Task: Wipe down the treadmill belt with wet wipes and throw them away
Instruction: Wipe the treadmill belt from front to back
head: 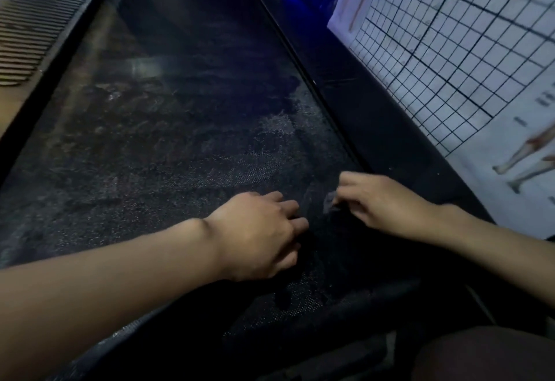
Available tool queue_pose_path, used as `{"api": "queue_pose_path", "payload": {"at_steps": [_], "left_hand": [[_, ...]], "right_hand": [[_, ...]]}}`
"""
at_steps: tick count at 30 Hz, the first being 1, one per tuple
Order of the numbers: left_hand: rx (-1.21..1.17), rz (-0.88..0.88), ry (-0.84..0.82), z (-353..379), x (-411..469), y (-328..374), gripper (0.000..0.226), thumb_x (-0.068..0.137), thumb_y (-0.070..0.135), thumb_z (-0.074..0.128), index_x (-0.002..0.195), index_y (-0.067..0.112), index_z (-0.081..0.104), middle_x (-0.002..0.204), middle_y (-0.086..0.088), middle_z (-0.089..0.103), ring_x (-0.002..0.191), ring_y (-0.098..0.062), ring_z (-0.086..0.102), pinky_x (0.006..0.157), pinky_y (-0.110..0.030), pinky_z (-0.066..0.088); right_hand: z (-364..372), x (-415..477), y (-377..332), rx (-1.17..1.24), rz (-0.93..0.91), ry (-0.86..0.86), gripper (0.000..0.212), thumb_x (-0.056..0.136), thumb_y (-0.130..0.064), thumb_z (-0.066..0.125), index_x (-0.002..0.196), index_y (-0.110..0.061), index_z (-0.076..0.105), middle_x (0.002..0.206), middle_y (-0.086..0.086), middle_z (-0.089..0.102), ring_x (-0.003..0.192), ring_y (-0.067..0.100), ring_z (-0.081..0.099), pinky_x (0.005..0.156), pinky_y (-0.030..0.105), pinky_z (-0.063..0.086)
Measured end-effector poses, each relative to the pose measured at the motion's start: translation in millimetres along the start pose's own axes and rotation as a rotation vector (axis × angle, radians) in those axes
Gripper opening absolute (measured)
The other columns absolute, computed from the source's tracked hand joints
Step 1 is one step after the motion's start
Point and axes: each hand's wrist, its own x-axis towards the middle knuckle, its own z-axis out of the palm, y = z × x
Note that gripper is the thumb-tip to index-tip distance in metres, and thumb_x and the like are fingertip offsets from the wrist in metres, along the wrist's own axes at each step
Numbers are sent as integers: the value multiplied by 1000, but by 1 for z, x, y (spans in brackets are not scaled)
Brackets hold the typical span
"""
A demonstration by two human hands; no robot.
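The dark treadmill belt point(180, 128) fills most of the view, with dull streaks and damp patches across it. My left hand point(261, 236) lies on the belt near its close end, fingers curled downward; whether it holds anything is hidden. My right hand point(381, 200) sits near the belt's right edge and pinches a small, dirty grey wet wipe point(330, 202) between thumb and fingers. The wipe is crumpled and mostly lost in shadow.
A black side rail point(354, 104) runs along the belt's right edge. Beyond it stands a white grid poster with body figures point(468, 50). A ribbed grey rail point(39, 32) lies at the far left. My dark-clothed knee point(486, 353) shows at the bottom right.
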Motion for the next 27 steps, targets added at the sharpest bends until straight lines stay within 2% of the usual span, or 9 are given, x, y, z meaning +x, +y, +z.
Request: {"api": "queue_pose_path", "payload": {"at_steps": [3, 7, 10, 13, 15, 19, 23, 25, 27], "left_hand": [[4, 24, -7, 0, 4, 1, 46, 91, 54, 22, 119, 32, 51, 110, 6, 51, 103, -19, 51, 85, -36, 49], [6, 30, 5, 1, 4, -3, 62, 84, 56, 6, 110, 31, 57, 105, 8, 52, 99, -18, 53, 82, -36, 50], [2, 38, 42, 4, 4, -3, 54, 86, 54, 15, 101, 27, 59, 100, 5, 53, 93, -20, 55, 78, -37, 51], [5, 68, 93, 6, 4, 2, 49, 86, 51, 24, 93, 23, 63, 100, 5, 58, 93, -19, 58, 77, -37, 52], [-12, 85, 63, 5, 2, 6, 55, 86, 52, 20, 104, 21, 62, 106, 4, 58, 98, -20, 57, 83, -36, 51], [9, 86, -28, 2, 0, 13, 70, 80, 56, 5, 136, 33, 40, 126, -1, 49, 113, -24, 49, 97, -41, 45], [3, 86, -4, 6, -10, 10, 67, 82, 56, 16, 139, 36, 45, 129, -4, 48, 114, -23, 48, 95, -41, 48], [21, 87, 47, 10, -19, 9, 59, 83, 55, 29, 132, 33, 53, 117, -1, 52, 104, -21, 53, 86, -38, 52], [8, 88, 26, 12, -25, 8, 53, 85, 54, 30, 126, 30, 52, 118, 3, 51, 106, -20, 52, 88, -37, 48]], "right_hand": [[-6, 13, 22, -67, 135, 89, 20, 86, -1, 57, 92, -18, 67, 89, -4, 54, 76, 22, 61, 61, 37, 50], [-5, -15, 1, -57, 68, -51, 22, 81, 0, 59, 87, -20, 64, 87, -7, 52, 71, 14, 57, 60, 31, 48], [-13, -24, 5, -27, 58, -97, 29, 80, 2, 58, 89, -25, 64, 88, -10, 51, 72, 7, 54, 60, 29, 48], [-10, -11, 10, -76, 142, -5, 25, 79, 6, 54, 87, -16, 62, 87, -3, 51, 73, 20, 57, 61, 37, 49], [-6, -20, -3, -91, 92, -11, 26, 74, 5, 55, 88, -15, 63, 87, -2, 52, 72, 19, 56, 62, 36, 50], [-8, -62, -23, 16, -65, -123, 20, 82, -2, 57, 93, -18, 63, 91, -3, 52, 76, 14, 56, 64, 26, 48], [3, -47, -10, 41, 48, 87, 17, 82, 2, 63, 92, -11, 70, 88, 2, 56, 70, 20, 60, 57, 38, 53], [7, -53, -21, 56, 31, 89, 17, 81, 2, 67, 92, -10, 71, 87, 1, 56, 70, 17, 60, 59, 36, 54], [8, -66, -34, 113, -51, 10, 17, 83, -1, 69, 97, -10, 71, 90, 1, 58, 75, 15, 61, 65, 31, 53]]}}
